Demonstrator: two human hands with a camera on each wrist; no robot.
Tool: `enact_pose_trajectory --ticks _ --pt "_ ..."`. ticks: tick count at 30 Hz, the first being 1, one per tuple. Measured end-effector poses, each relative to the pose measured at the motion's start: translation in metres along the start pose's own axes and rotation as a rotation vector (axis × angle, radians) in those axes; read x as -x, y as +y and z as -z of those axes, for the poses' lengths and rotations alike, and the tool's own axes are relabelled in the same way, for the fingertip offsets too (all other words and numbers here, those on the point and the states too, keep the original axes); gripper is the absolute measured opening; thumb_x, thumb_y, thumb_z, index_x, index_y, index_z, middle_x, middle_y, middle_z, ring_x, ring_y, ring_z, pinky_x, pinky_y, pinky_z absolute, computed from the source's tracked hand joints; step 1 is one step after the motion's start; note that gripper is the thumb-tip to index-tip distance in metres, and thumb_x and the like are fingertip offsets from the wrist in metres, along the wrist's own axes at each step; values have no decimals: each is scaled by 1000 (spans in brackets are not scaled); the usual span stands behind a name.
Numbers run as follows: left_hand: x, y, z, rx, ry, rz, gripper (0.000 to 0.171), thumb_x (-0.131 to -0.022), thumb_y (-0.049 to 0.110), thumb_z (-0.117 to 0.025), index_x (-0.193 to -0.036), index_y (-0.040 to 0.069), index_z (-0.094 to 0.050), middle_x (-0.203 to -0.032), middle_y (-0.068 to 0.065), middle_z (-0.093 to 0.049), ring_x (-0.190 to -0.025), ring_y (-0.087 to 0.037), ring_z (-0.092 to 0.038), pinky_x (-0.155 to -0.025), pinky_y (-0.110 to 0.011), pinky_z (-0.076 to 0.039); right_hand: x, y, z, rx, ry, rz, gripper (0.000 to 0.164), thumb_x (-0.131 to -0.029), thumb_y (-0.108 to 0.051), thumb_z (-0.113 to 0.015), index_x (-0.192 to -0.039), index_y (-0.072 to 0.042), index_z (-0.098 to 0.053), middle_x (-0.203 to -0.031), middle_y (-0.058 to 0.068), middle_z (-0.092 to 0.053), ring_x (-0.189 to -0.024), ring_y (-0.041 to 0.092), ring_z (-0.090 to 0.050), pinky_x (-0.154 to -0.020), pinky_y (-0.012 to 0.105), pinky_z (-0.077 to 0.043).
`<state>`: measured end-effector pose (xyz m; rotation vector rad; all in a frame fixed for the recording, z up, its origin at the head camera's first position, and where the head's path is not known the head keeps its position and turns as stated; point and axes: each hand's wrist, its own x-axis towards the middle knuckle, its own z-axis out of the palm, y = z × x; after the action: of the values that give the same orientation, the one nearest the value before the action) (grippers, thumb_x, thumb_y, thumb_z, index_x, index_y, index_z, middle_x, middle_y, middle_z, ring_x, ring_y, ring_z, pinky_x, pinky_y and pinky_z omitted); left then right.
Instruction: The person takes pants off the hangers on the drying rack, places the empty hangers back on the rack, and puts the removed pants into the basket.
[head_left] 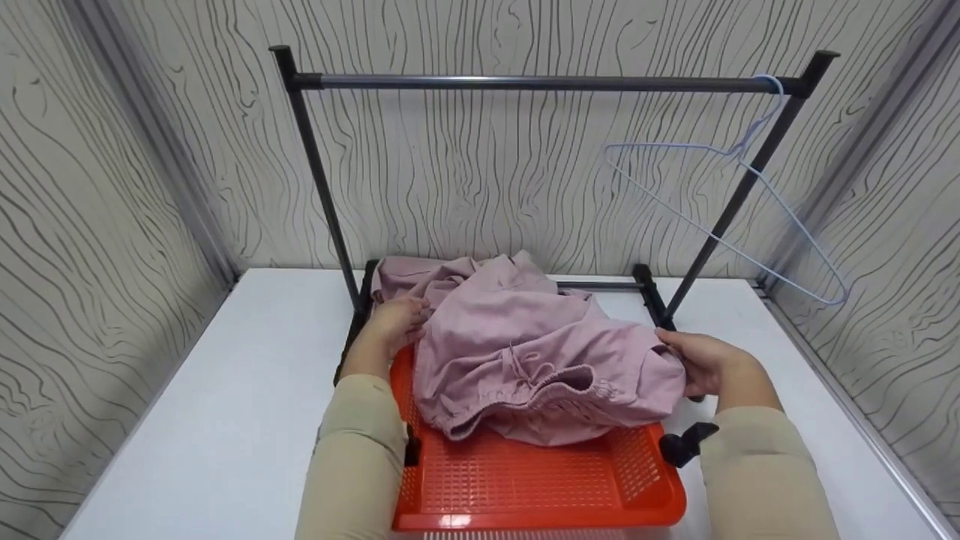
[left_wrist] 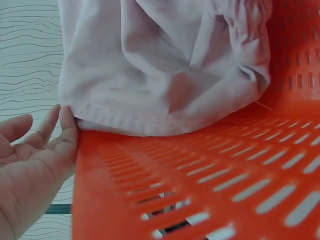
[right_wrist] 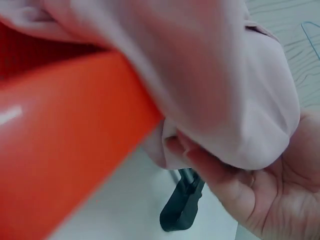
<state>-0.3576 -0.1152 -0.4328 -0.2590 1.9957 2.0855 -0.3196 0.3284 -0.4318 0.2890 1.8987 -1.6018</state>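
A crumpled pink drawstring garment with a gathered elastic waistband lies over the back half of a red plastic basket. My left hand is at the garment's left side. In the left wrist view, the fingertips of that hand touch the cloth edge beside the basket rim, the thumb standing apart. At the opposite end my right hand grips the pink cloth. Seen from the right wrist, its fingers curl beneath a rounded fold of the garment, outside the basket wall.
Behind the basket stands a black clothes rack on a white table. A light blue hanger hangs at the right end of its rail. Patterned panels enclose the table at the back and sides.
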Motion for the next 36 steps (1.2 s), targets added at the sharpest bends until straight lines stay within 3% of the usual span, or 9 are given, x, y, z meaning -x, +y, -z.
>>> enact_pose_trajectory --ticks 4,6,12,17,21,28,31,34,36 --pt "-3 0 -4 -65 -33 -43 38 -87 -5 -36 -122 0 -50 -94 -11 -51 -69 -15 -45 -63 -24 -42 0 -9 -3 13 34 20 45 -93 -48 -41 -110 -9 -52 -102 4 -63 -93 17 -60 -85 40 -47" --pt "-3 0 -6 -147 -50 -88 46 -85 -7 -37 -127 6 -49 -98 -9 -50 -68 -16 -43 -61 -24 -40 0 -12 -4 12 55 25 41 -91 -47 -46 -104 -9 -56 -96 4 -65 -90 17 -62 -83 39 -49" --pt "0 1 -8 -494 -13 -170 26 -89 11 -51 -113 1 -58 -102 -8 -55 -78 -17 -49 -66 -24 -41 -4 -17 -10 77 83 57 34 -87 -35 -59 -99 -3 -58 -86 3 -65 -81 16 -64 -78 36 -51" --pt "3 1 -12 -699 -39 -195 42 -84 21 -61 -120 2 -52 -109 -13 -59 -97 -23 -55 -85 -35 -44 -7 -19 -16 202 149 120 31 -85 -25 -64 -98 0 -51 -84 4 -58 -75 15 -60 -70 34 -52" --pt "5 2 -15 -763 -61 -207 59 -83 24 -64 -133 2 -42 -127 -17 -51 -117 -28 -47 -99 -40 -36 -9 -20 -20 292 193 157 37 -83 -16 -64 -109 6 -49 -92 7 -54 -75 16 -58 -68 34 -51" --pt "7 3 -19 -793 -40 -250 53 -81 16 -65 -130 4 -48 -122 -15 -55 -111 -28 -51 -96 -42 -39 -10 -26 -26 369 249 198 32 -82 -6 -61 -108 8 -49 -97 11 -50 -76 17 -55 -66 33 -51" --pt "8 4 -21 -781 -26 -259 34 -78 10 -63 -112 4 -61 -108 -11 -61 -98 -24 -55 -87 -39 -44 -8 -30 -26 364 274 210 27 -82 -4 -60 -104 6 -51 -95 10 -49 -76 16 -54 -66 31 -50" --pt "8 5 -23 -800 -15 -258 3 -78 5 -59 -76 7 -61 -81 -5 -58 -76 -18 -53 -67 -31 -45 -6 -35 -26 364 287 232 24 -81 -3 -60 -101 6 -52 -93 8 -49 -75 15 -53 -65 29 -49" --pt "7 6 -24 -820 1 -262 19 -79 5 -57 -62 9 -51 -70 -3 -52 -65 -16 -47 -57 -27 -40 -5 -38 -27 366 301 251 23 -81 -3 -60 -101 6 -52 -92 7 -49 -75 14 -52 -63 28 -48"
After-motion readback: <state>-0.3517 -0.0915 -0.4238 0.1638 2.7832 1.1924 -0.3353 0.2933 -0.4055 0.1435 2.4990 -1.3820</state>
